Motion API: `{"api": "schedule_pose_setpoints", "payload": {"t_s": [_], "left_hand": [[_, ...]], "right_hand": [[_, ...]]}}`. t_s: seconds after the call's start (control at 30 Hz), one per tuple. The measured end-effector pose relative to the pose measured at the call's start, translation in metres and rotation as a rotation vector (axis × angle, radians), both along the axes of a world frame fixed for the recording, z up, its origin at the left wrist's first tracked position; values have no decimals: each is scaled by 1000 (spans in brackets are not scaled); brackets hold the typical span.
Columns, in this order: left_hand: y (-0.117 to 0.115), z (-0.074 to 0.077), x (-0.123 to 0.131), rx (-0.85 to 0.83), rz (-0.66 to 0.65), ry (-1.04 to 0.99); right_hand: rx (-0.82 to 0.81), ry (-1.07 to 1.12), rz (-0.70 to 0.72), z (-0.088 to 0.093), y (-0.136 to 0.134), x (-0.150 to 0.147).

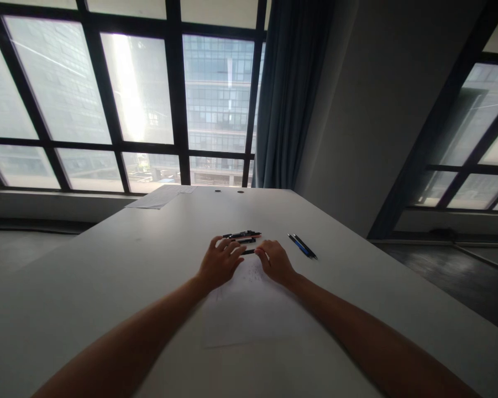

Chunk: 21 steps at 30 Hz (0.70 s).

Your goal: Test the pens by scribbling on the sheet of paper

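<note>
A dark pen lies crosswise between my two hands, above the top of a white sheet of paper with small marks. My right hand has its thumb and fingers closed on the pen's right end. At the pen's left end is my left hand, fingers spread and curved; its fingertips are near or on the pen, and contact is hard to tell. Just beyond my hands lie another dark pen and a small group of dark pens.
Two pens, one with a blue part, lie side by side to the right on the white table. More paper sheets are at the far left. Two dark round spots show near the far edge, before a curtain and windows.
</note>
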<state>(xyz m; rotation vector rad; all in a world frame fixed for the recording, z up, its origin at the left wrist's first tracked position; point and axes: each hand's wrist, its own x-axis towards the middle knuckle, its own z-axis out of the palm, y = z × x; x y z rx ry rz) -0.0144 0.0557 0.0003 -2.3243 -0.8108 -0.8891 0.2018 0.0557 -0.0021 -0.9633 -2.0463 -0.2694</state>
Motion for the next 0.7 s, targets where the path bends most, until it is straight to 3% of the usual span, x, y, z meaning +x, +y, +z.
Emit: {"api": "schedule_pose_setpoints", "payload": {"t_s": [0.3, 0.7], "left_hand": [[-2, -3, 2, -168, 73, 50], [-7, 2, 3, -256, 96, 104]], "right_hand": [[-186, 86, 83, 3, -14, -17], [-159, 18, 116, 0, -11, -14]]}}
